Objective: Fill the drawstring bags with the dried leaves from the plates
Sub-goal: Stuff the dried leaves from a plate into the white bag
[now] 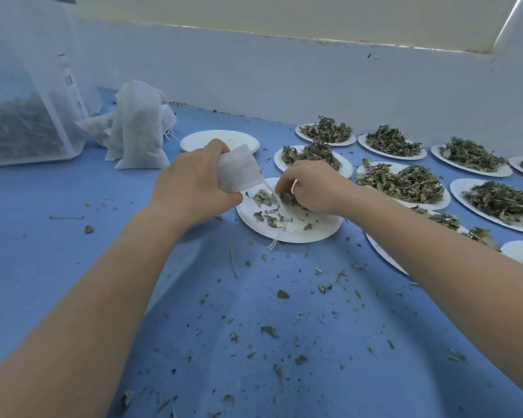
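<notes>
Blue table cover (73,267): spans the whole lower view, strewn with leaf crumbs and stems.

Clear plastic container (21,116): at 10 o'clock, part-filled with dark dried material.

Pile of white drawstring bags (136,131): just right of the container, at 11 o'clock from the hands; the tallest stands roughly upright.

Heaped plates (402,182): white paper plates loaded with dried green leaves, ranged in rows from 1 o'clock to 3 o'clock.

Near plate (293,230): at centre, almost cleared; a few dried leaves (266,206) lie scattered on it.

Bare plate (200,140): at 12 o'clock, behind the left hand.

Left hand (191,191): curled round a small white bag.

Right hand (311,188): fingers bunched, tips down on the leaves at the far side of the near plate; whether it pinches any cannot be told.

Drawstring bag (239,173): held above the near plate's 10 o'clock rim, long axis tilted, one end towards 1 o'clock, the other towards the plate. Its string (277,233) trails over the plate to the 6 o'clock rim.
</notes>
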`<act>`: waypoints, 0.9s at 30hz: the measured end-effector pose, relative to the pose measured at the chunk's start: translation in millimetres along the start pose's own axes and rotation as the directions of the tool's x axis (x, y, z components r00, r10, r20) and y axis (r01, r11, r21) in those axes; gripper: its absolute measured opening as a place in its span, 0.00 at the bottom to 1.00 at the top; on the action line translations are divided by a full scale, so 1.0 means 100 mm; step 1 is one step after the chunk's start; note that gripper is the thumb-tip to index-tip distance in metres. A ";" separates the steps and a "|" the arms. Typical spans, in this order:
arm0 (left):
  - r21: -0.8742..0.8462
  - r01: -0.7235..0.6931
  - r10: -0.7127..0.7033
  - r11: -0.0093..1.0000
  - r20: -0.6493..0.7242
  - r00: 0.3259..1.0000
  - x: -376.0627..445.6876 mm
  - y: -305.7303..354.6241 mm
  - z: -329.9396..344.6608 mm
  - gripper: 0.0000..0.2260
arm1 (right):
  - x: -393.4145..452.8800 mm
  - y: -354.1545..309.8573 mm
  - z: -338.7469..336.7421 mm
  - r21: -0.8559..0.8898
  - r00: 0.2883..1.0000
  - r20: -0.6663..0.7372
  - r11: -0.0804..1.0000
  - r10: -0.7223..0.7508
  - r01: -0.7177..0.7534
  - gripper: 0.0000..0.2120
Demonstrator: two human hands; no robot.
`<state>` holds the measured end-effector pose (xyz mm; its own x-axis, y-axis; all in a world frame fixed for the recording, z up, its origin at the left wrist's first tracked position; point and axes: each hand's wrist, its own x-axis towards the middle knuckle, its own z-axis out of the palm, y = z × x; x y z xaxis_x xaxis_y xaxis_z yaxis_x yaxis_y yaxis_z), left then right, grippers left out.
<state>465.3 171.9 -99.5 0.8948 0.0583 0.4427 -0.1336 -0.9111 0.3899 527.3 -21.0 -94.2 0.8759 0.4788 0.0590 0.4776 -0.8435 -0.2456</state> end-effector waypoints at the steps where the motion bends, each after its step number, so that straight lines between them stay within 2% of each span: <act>1: 0.000 0.001 -0.001 1.000 -0.001 1.000 0.00 0.00 0.00 0.20 | -0.01 0.02 -0.02 0.043 1.000 -0.015 0.999 -0.006 0.007 0.22; 4: 0.007 0.005 -0.005 1.000 0.006 1.000 0.00 0.02 -0.01 0.20 | 0.06 0.04 -0.08 0.018 0.996 -0.084 1.000 -0.024 0.026 0.23; 7: -0.001 0.007 -0.007 1.000 0.022 1.000 -0.01 0.01 0.00 0.20 | 0.11 -0.03 -0.01 -0.061 0.998 -0.002 0.996 -0.058 0.057 0.24; 9: -0.007 0.012 -0.012 1.000 0.026 1.000 -0.01 0.00 0.00 0.20 | 0.08 -0.06 0.06 -0.045 0.995 0.050 0.995 -0.090 0.092 0.25; 14: 0.003 0.012 -0.012 1.000 0.017 1.000 0.00 0.01 0.01 0.20 | -0.03 -0.07 0.00 0.038 0.989 0.035 0.989 -0.145 0.143 0.26; 17: 0.013 0.016 -0.016 1.000 0.022 1.000 -0.01 0.01 0.00 0.20 | -0.03 -0.15 -0.05 -0.011 0.983 0.029 0.983 -0.183 0.183 0.26; 22: -0.005 0.027 -0.027 1.000 0.023 0.999 0.00 -0.01 -0.04 0.20 | -0.14 -0.17 -0.05 -0.078 0.966 0.130 0.969 -0.222 0.233 0.28; 25: -0.028 0.020 -0.020 0.999 -0.006 1.000 0.01 -0.01 -0.05 0.20 | -0.25 -0.07 -0.16 -0.066 0.974 0.110 0.977 -0.196 0.204 0.25; 27: -0.025 0.010 -0.010 1.000 -0.002 1.000 0.00 0.01 -0.04 0.20 | -0.26 -0.01 -0.23 -0.040 0.990 0.030 0.989 -0.139 0.140 0.26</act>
<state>463.4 173.1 -95.7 0.8954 0.0684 0.4400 -0.1348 -0.9001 0.4142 505.5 -38.0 -73.0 0.7985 0.5986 0.0631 0.5981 -0.7772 -0.1958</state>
